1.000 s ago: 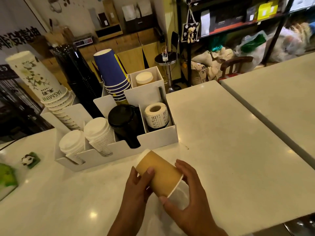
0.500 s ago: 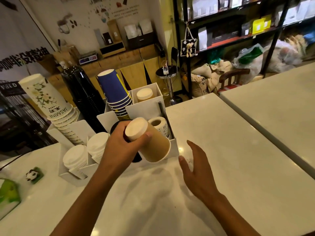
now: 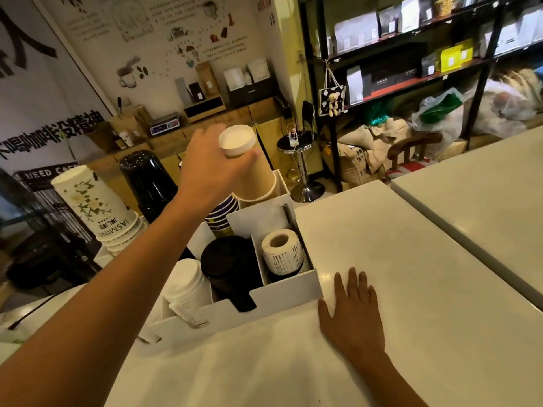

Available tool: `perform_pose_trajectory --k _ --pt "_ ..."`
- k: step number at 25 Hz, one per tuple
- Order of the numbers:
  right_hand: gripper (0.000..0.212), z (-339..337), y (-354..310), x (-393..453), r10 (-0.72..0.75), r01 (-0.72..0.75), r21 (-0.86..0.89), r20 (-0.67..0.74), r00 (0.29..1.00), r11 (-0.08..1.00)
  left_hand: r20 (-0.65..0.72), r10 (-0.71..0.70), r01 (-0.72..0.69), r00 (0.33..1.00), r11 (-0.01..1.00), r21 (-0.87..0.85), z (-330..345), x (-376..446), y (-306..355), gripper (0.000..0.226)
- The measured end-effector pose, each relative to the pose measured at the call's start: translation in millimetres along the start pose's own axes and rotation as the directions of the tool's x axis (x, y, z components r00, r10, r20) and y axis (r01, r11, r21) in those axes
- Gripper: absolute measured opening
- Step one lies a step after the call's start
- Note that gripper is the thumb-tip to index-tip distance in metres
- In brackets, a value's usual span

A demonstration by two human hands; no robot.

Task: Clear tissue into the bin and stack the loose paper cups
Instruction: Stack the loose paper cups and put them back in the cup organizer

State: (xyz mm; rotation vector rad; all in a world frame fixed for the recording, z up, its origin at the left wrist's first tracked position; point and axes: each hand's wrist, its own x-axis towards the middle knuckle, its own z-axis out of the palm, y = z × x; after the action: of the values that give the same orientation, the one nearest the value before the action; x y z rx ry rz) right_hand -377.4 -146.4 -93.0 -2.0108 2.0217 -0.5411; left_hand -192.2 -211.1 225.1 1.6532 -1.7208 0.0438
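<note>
My left hand (image 3: 210, 165) grips a tan paper cup (image 3: 252, 171) upside down, its white base up, held over the back right compartment of the white organiser (image 3: 282, 292). The cup's rim sits just at that compartment's top edge. My right hand (image 3: 352, 312) lies flat on the white counter, fingers spread, right beside the organiser's front right corner. No tissue or bin shows.
The organiser holds blue cups (image 3: 221, 211), black lids (image 3: 229, 259), white lids (image 3: 185, 286) and a label roll (image 3: 282, 254). A jasmine-print cup stack (image 3: 94, 204) and black cup stack (image 3: 147, 180) stand left. A second table (image 3: 482, 201) lies right, across a gap.
My left hand carried the tan cup up and away from the counter to above the organiser's back compartment. My right hand let go of it and settled flat on the counter.
</note>
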Motion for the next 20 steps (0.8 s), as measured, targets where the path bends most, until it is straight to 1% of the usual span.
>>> perform_pose_trajectory --k 3,5,7,9,12,14,16,17,18,20 --pt "0.079 -2 0 -1 0.002 -0.002 -0.014 0.004 1.000 1.000 0.050 -0.022 0.016 0.999 0.993 0.121 11 19 -4 0.056" --pt "0.079 -3 -1 -1 0.006 -0.006 -0.010 0.005 1.000 1.000 0.089 -0.053 0.037 0.995 0.983 0.180 20 27 -8 0.053" --pt "0.079 -4 -1 0 0.014 -0.014 -0.007 0.011 1.000 1.000 0.138 -0.085 0.056 0.987 0.977 0.203 28 30 -13 0.051" --pt "0.080 -5 -1 1 0.022 -0.022 -0.010 0.019 1.000 1.000 0.168 -0.122 0.083 0.978 0.972 0.219 36 31 -18 0.055" --pt "0.080 -6 -2 1 0.022 -0.022 0.002 0.015 1.000 1.000 0.232 -0.148 0.079 0.961 0.957 0.280 45 27 -28 0.054" --pt "0.079 -7 -1 1 0.018 -0.018 0.002 0.012 1.000 1.000 0.278 -0.137 0.022 0.951 0.925 0.380 51 19 -33 0.048" --pt "0.079 -6 0 1 0.012 -0.011 -0.005 0.006 1.000 1.000 0.368 -0.078 -0.147 0.926 0.826 0.544 59 7 -38 0.046" --pt "0.079 -5 0 1 0.008 -0.008 -0.006 0.005 1.000 1.000 0.419 -0.047 -0.234 0.907 0.771 0.592 64 2 -39 0.047" --pt "0.080 -5 0 1 0.007 -0.007 -0.006 0.005 1.000 1.000 0.448 -0.032 -0.280 0.893 0.741 0.610 68 -2 -41 0.050" --pt "0.080 -3 0 2 0.010 -0.010 -0.010 0.007 1.000 1.000 0.462 -0.034 -0.286 0.886 0.744 0.604 72 -1 -41 0.057"
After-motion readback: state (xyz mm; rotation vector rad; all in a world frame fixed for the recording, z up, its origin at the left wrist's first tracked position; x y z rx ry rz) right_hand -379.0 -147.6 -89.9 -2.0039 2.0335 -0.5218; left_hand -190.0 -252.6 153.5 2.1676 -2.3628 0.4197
